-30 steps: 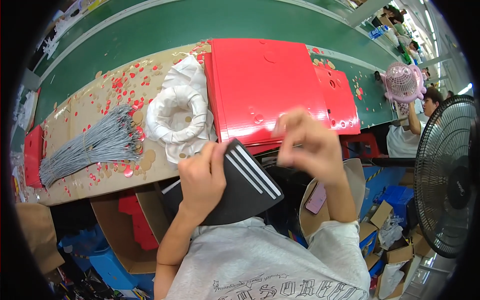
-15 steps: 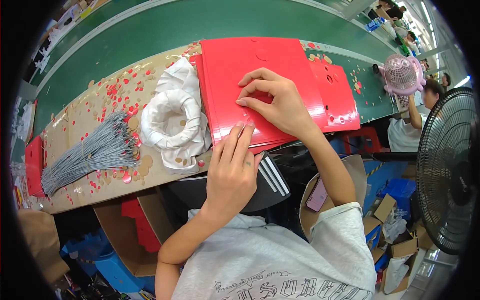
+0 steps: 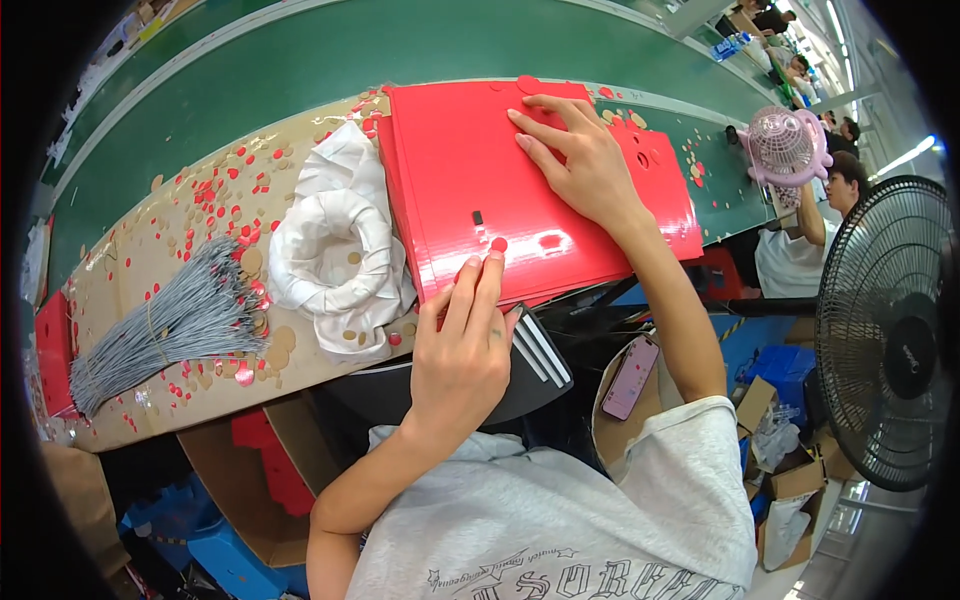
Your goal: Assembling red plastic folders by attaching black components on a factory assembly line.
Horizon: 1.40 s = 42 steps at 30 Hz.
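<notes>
Red sheets (image 3: 450,150) lie stacked on the desk (image 3: 160,408) beneath the spread right hand (image 3: 592,168) and outstretched left hand (image 3: 462,350) (fingers nearly together), with one dark patch (image 3: 478,217) already on top, though what remains cannot be told.

Left hand (image 3: 460,350) hides part of black panel (image 3: 525,391); lower edge crops grey shirt (image 3: 560,500); distant workers (image 3: 772,20) too small to tell.

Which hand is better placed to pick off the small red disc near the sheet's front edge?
The left hand, probably: its fingertips are right beside the small red disc, while the right hand is farther back over the red sheet.
</notes>
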### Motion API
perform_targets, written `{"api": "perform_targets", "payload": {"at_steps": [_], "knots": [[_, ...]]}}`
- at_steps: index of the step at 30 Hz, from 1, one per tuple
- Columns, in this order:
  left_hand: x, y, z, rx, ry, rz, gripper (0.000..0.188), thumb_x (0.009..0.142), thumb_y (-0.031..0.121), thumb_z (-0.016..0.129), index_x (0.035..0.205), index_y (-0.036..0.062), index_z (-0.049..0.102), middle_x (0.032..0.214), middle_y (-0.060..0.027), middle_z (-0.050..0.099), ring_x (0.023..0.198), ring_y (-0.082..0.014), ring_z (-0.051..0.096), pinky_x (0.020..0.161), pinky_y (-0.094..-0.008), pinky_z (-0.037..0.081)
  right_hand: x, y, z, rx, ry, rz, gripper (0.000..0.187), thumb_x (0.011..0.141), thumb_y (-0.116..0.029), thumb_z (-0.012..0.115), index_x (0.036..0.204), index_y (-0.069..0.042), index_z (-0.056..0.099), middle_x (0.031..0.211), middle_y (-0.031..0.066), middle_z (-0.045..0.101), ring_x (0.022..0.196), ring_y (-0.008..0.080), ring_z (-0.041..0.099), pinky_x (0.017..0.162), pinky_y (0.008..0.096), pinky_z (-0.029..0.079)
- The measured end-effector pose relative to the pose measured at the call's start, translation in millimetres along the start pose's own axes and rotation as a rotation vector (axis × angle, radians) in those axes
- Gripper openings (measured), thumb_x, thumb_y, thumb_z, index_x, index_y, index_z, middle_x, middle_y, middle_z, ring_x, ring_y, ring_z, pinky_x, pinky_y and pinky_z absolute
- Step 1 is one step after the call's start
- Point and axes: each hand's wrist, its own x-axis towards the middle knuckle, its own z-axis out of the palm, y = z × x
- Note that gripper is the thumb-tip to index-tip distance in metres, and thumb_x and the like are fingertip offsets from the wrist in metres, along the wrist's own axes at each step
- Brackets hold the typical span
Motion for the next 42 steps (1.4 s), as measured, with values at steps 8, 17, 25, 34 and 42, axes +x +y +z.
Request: {"api": "perform_targets", "payload": {"at_steps": [8,17,25,34,42], "knots": [[1,-2,4,0.027,0.026,0.015,0.021,0.082,0.008,0.073,0.086,-0.0116,0.067,0.132,-0.0206,0.062,0.117,-0.0322,0.061,0.09,-0.0425,0.047,48,18,-11,0.009,-0.208,0.049,0.026,0.088,-0.025,0.075,0.111,-0.014,0.079,0.123,0.0081,0.07,0.111,0.0258,0.065,0.096,0.0366,0.052],[-2,1,3,-0.021,0.032,0.006,0.019,0.084,0.007,0.072,0.084,-0.0105,0.067,0.134,-0.0202,0.061,0.119,-0.0323,0.061,0.092,-0.0428,0.047,60,45,0,0.042,-0.247,-0.091,0.045,0.088,-0.023,0.068,0.128,-0.004,0.061,0.135,0.013,0.062,0.124,0.0316,0.059,0.107,0.04,0.045],[-5,0,3,-0.041,0.04,-0.004,0.017,0.085,0.004,0.07,0.089,-0.0126,0.068,0.135,-0.0203,0.06,0.123,-0.0335,0.059,0.096,-0.0446,0.047,71,8,-40,0.109,-0.145,0.016,0.04,0.08,-0.019,0.073,0.115,-0.006,0.06,0.114,0.0145,0.067,0.113,0.031,0.063,0.099,0.0411,0.049],[-5,3,3,-0.042,0.05,0.0,0.017,0.087,0.004,0.068,0.085,-0.0132,0.065,0.133,-0.0209,0.061,0.126,-0.035,0.057,0.097,-0.0463,0.046,69,10,-58,0.057,-0.087,-0.135,0.03,0.078,-0.026,0.081,0.1,-0.01,0.069,0.106,0.0079,0.069,0.103,0.0282,0.064,0.105,0.0452,0.044],[-4,0,-7,-0.231,0.154,0.002,0.016,0.086,0.003,0.067,0.075,-0.0064,0.06,0.13,-0.0214,0.063,0.12,-0.0383,0.06,0.096,-0.0463,0.048,66,13,-79,-0.156,-0.013,-0.22,0.023,0.078,-0.017,0.074,0.099,-0.009,0.069,0.101,0.0062,0.073,0.092,0.0272,0.069,0.109,0.0545,0.041]]}}
